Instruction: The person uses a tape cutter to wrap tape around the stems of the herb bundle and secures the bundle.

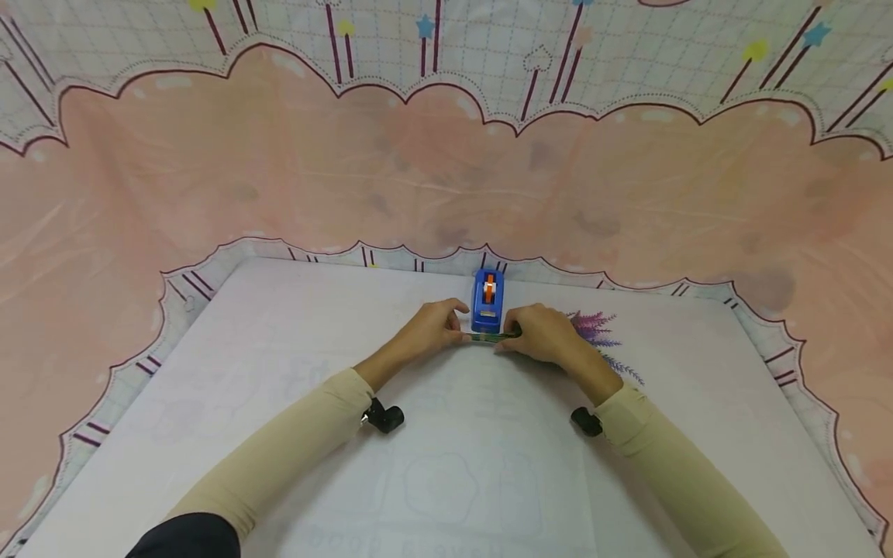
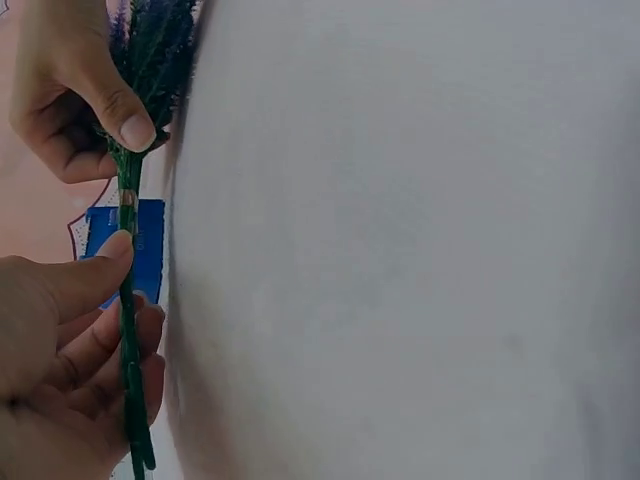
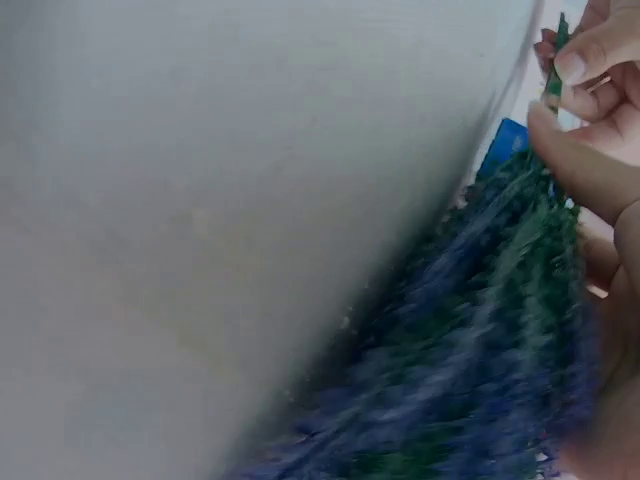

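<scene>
A bunch of lavender sprigs [image 1: 594, 329] with purple and pink heads and green stems lies sideways between the two hands. My left hand [image 1: 434, 325] pinches the green stems [image 2: 128, 330] between thumb and fingers, towards their cut ends. My right hand [image 1: 547, 333] grips the bunch just below the flower heads, thumb on top. Between the hands, a shiny band [image 2: 128, 197], seemingly clear tape, shows on the stems. Right behind them stands a blue tape dispenser [image 1: 487, 310] with an orange core. In the right wrist view the purple heads [image 3: 450, 370] spread wide and blurred.
A white-covered table [image 1: 335, 325] lies under the hands. Beyond its far edge hangs a peach and white patterned cloth [image 1: 418, 170]. Small black cameras [image 1: 386, 417] sit at both wrists, below the beige sleeves [image 1: 279, 449].
</scene>
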Tool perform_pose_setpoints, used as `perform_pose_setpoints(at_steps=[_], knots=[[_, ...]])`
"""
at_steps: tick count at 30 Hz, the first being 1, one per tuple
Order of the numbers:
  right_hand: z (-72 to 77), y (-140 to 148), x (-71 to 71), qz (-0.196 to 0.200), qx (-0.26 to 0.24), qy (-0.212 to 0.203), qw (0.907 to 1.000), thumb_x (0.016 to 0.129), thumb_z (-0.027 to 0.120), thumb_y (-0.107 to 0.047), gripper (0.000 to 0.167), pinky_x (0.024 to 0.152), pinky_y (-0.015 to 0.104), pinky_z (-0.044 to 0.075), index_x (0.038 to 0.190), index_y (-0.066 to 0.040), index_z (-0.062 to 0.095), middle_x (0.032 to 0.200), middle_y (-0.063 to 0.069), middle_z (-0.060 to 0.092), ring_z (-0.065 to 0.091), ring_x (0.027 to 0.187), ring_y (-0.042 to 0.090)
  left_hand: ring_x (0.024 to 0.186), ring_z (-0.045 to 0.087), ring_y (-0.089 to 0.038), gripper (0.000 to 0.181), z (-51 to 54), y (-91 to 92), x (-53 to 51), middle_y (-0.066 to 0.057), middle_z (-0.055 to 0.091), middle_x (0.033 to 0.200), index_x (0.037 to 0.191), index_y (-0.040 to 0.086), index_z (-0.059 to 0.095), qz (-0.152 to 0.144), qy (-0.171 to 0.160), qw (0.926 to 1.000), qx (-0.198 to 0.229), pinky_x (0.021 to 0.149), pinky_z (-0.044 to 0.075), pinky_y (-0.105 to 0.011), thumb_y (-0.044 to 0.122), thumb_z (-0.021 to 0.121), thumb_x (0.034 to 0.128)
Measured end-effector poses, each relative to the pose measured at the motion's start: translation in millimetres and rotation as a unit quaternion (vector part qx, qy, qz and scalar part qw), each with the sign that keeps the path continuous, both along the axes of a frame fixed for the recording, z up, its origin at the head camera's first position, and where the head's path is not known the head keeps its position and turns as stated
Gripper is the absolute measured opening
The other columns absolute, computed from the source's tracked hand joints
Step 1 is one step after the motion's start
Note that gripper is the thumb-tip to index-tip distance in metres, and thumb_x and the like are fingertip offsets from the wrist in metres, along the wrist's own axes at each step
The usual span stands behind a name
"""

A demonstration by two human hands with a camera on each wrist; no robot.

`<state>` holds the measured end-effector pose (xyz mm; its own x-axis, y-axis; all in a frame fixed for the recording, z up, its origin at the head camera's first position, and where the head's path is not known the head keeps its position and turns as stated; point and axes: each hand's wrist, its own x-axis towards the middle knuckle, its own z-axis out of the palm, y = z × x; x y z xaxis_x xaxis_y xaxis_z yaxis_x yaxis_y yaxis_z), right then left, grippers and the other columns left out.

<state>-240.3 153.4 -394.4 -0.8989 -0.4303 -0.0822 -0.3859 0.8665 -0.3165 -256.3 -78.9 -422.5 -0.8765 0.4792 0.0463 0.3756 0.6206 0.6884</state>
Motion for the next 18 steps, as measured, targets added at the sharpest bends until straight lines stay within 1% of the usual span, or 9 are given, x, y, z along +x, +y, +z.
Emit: perform_pose_setpoints(at_steps=[3, 7, 11, 14, 18], knots=[[-2.7, 0.7, 0.8, 0.016, -0.002, -0.009, 0.9998, 0.085, 0.081, -0.044, 0.033, 0.061, 0.030, 0.042, 0.094, -0.013, 0.073, 0.079, -0.004, 0.066, 0.053, 0.067, 0.013, 0.075, 0.059, -0.013, 0.052, -1.1, -1.1, 4.7, -0.002, 0.068, 0.083, 0.133, -0.001, 0.057, 0.005, -0.001, 0.9998, -0.019, 0.075, 0.050, -0.030, 0.015, 0.080, 0.0889], [-3.3, -0.8, 0.7, 0.020, 0.017, -0.009, 0.9996, 0.083, 0.081, -0.048, 0.039, 0.061, 0.030, 0.041, 0.096, -0.013, 0.074, 0.080, -0.004, 0.064, 0.052, 0.069, 0.013, 0.079, 0.059, -0.015, 0.054, -2.1, -1.1, 7.2, -0.002, 0.067, 0.083, 0.135, -0.003, 0.054, -0.002, 0.004, 0.9991, -0.042, 0.081, 0.051, -0.033, 0.016, 0.078, 0.0905], [-1.5, -0.8, 0.4, 0.030, 0.045, 0.010, 0.9985, 0.081, 0.081, -0.054, 0.048, 0.062, 0.031, 0.041, 0.102, -0.011, 0.075, 0.082, -0.004, 0.062, 0.052, 0.072, 0.014, 0.087, 0.058, -0.019, 0.057, -1.1, -0.1, 7.4, -0.005, 0.066, 0.088, 0.138, -0.004, 0.052, -0.003, 0.002, 0.9988, -0.050, 0.087, 0.051, -0.036, 0.016, 0.078, 0.0908], [0.4, 0.1, 0.6, 0.041, 0.052, 0.018, 0.9976, 0.081, 0.080, -0.057, 0.053, 0.062, 0.030, 0.040, 0.106, -0.010, 0.076, 0.082, -0.004, 0.063, 0.053, 0.073, 0.014, 0.091, 0.059, -0.020, 0.062, -1.0, -0.3, 6.8, -0.006, 0.066, 0.093, 0.140, -0.003, 0.052, -0.004, 0.002, 0.9984, -0.057, 0.091, 0.051, -0.037, 0.018, 0.080, 0.0891], [2.9, 2.3, 1.1, 0.050, 0.054, 0.022, 0.9971, 0.081, 0.079, -0.059, 0.058, 0.062, 0.030, 0.039, 0.110, -0.009, 0.076, 0.083, -0.004, 0.064, 0.052, 0.073, 0.013, 0.098, 0.060, -0.022, 0.068, -0.5, -1.4, 6.9, -0.007, 0.068, 0.098, 0.142, -0.003, 0.051, -0.015, 0.001, 0.9977, -0.067, 0.096, 0.050, -0.039, 0.020, 0.082, 0.0869]])
